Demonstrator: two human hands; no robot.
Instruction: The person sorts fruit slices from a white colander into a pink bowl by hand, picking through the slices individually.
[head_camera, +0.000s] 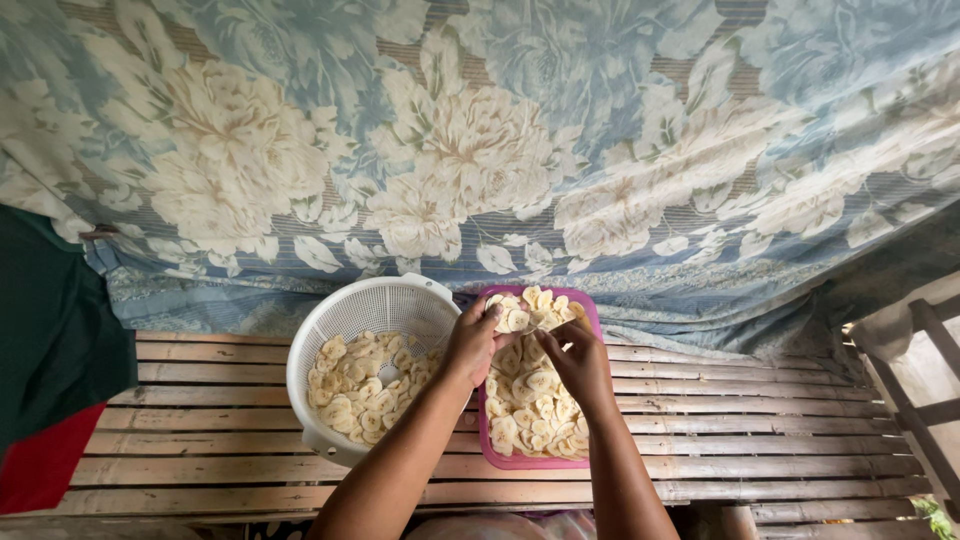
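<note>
Both hands hover over the pink tray (594, 322) — the left hand (473, 343) pinching a pale slice (516, 320), the right hand (578, 362) curled, grip unclear; a slip could drop it between the bench slats (750, 420).

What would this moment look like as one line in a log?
left hand: holds banana slices | right hand: over pink tray | white colander: beside tray, on slatted bench
</note>
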